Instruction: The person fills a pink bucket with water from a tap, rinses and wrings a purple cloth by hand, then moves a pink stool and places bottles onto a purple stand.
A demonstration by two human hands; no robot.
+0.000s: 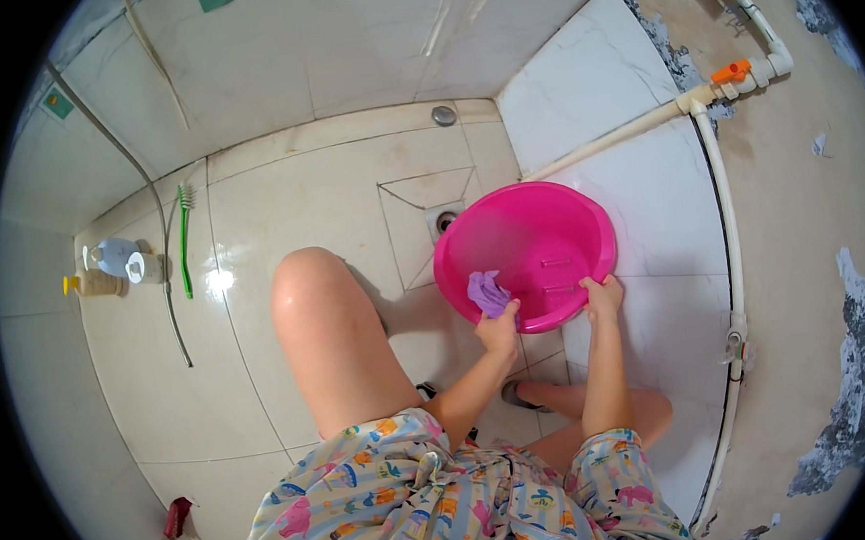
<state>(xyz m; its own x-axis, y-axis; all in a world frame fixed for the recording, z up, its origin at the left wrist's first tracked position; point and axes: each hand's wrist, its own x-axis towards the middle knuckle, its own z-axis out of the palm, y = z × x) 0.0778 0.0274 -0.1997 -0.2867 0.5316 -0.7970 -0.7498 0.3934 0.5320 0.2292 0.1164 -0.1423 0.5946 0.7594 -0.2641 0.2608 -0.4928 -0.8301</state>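
A bright pink plastic basin [509, 229] is tipped up in front of me, its inside facing me. My left hand [499, 331] is closed at the basin's lower left rim and grips a bunched purple cloth [488, 292], which lies against the inside wall. On the lower right, my right hand [602, 297] holds the rim with its fingers curled over the edge. Ridged marks show on the basin's bottom, and no water can be made out in it. Whether the basin touches the floor is hidden.
Beyond the basin's left side is a floor drain [445, 220]. A green long-handled brush [186, 246] and several bottles [114, 257] stand or lie far left, beside a hanging grey hose [166, 255]. White pipes [718, 206] with an orange valve [731, 71] run along the right wall.
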